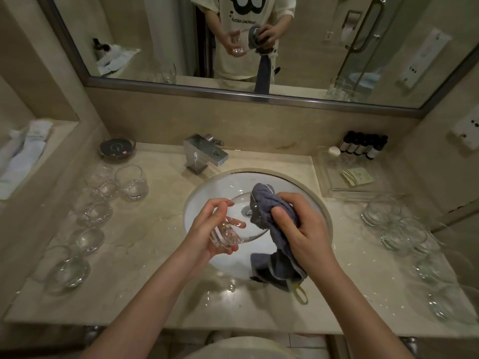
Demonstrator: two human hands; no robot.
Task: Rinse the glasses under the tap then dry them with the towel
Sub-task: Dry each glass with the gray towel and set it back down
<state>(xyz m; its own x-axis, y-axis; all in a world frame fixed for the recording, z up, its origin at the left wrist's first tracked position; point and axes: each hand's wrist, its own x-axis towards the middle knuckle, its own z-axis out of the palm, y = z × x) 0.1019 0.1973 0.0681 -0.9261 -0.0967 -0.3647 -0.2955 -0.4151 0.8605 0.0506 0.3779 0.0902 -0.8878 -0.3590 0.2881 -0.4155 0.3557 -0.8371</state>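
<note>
Over the sink (207,187), my left hand (210,229) grips a tilted glass (228,234) while my right hand (300,226) clutches the grey towel (269,211) against its rim.

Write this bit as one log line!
step: drying | left hand: holds glass | right hand: grips towel at glass rim | place: over sink | tap: off

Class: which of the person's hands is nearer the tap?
Left. The left hand, holding a glass, sits below the tap; the right hand, gripping the towel, is farther right.
</note>
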